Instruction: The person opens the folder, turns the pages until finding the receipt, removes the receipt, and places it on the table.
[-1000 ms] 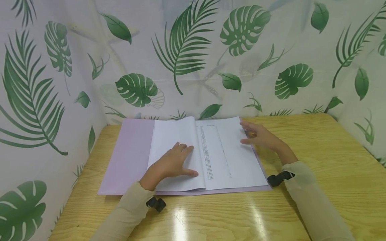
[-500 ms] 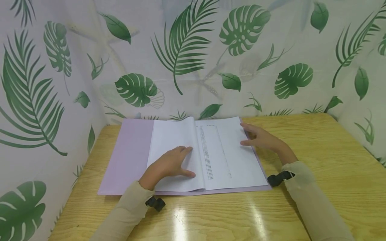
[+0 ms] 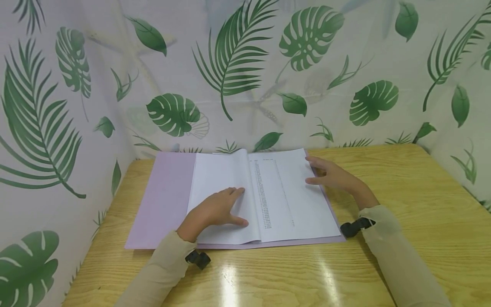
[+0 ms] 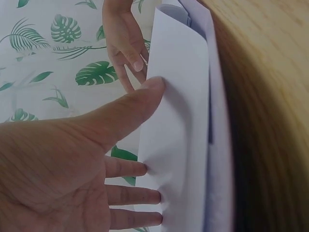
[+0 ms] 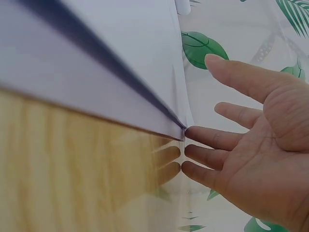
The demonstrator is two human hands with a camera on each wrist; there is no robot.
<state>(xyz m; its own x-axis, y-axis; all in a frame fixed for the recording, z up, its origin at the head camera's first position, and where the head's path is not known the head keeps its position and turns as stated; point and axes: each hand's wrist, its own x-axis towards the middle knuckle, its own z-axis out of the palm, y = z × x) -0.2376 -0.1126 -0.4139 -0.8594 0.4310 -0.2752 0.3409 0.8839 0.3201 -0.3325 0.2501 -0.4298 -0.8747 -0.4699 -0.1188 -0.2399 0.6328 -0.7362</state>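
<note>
Lilac folder [image 3: 165, 196] lies spread flat on the wood-grain bench [image 3: 414, 192], its cover out to the left, and I see white sheets inside it. On my feed, the left page [image 3: 215, 170] is blank and curls up along the middle, while the right page [image 3: 310, 204] carries printed columns. The left hand [image 3: 212, 207] is over the left page, fingers extended and thumb spread; from its wrist camera I see the fingertips and thumb touching the paper, gripping nothing. The right hand [image 3: 333, 174] is at the right page's outer edge, toward the far corner, fingers stretched out and relaxed with nothing in its grasp; I can't tell whether its fingertips actually press the edge. Both wrists show beige sleeves [image 3: 161, 273] with black devices [image 3: 356, 228]. A leaf-print backdrop [image 3: 245, 64] rises behind the bench.
</note>
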